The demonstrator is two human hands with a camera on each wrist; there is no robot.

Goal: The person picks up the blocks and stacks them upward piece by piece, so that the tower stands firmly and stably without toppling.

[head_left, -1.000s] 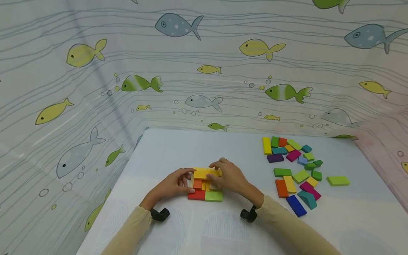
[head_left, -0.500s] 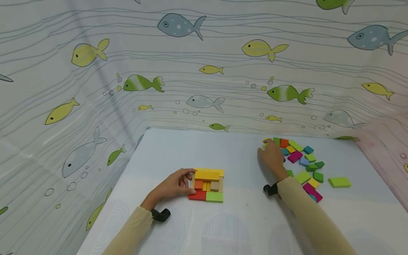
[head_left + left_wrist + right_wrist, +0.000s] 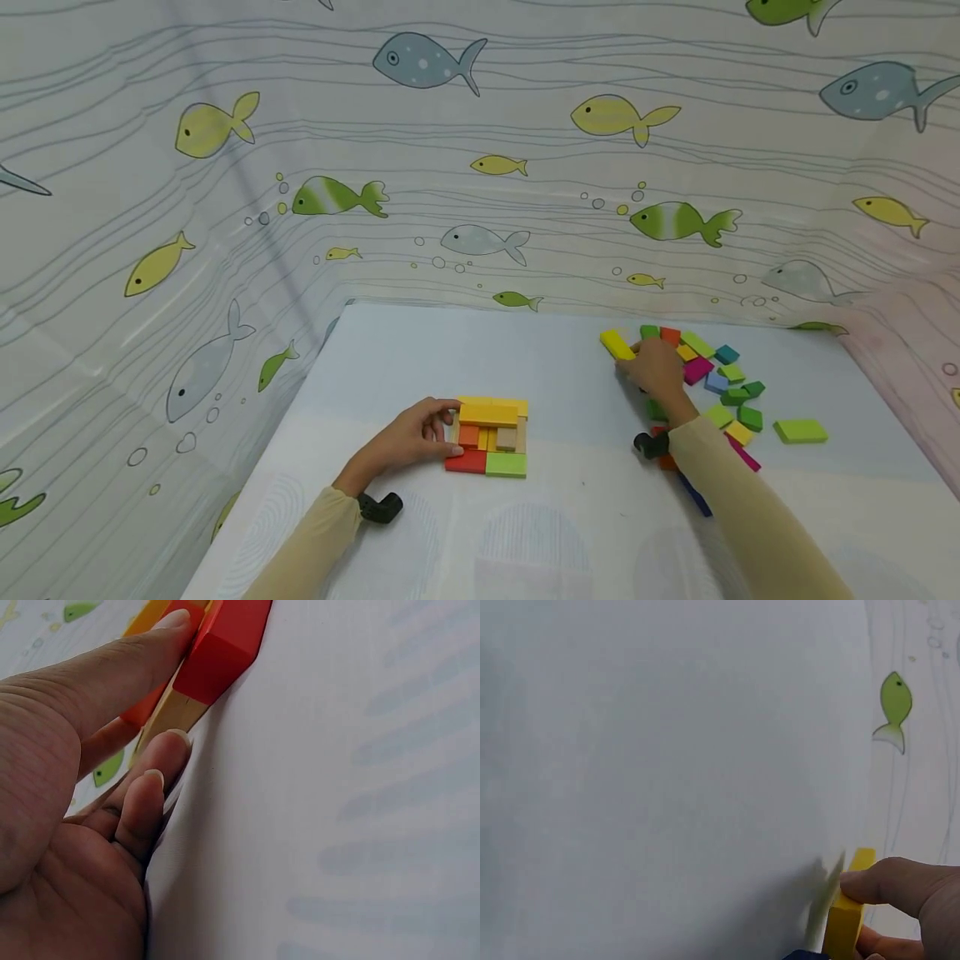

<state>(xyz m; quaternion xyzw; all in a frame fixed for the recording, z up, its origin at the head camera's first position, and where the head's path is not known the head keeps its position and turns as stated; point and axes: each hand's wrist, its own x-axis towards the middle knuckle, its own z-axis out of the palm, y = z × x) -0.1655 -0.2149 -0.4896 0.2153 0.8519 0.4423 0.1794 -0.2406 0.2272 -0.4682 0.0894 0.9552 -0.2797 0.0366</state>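
On the table's left-centre stands a small structure of wooden blocks: a red block and a light green block in front, a yellow block across the top, orange and bare-wood pieces inside. My left hand holds its left side, thumb by the red block and index finger at the yellow top. The left wrist view shows the thumb against the red block. Farther right, my right hand pinches a long yellow block between thumb and fingers, seen too in the right wrist view as a yellow block.
Loose coloured blocks lie scattered under and around the right hand, among them a magenta block and a teal block. One light green block lies apart at the right. A fish-patterned sheet rises behind the white table.
My right hand has left the structure, reached to the loose blocks at the right and taken the long yellow block, which is now turned askew. My left hand has stayed at the structure.
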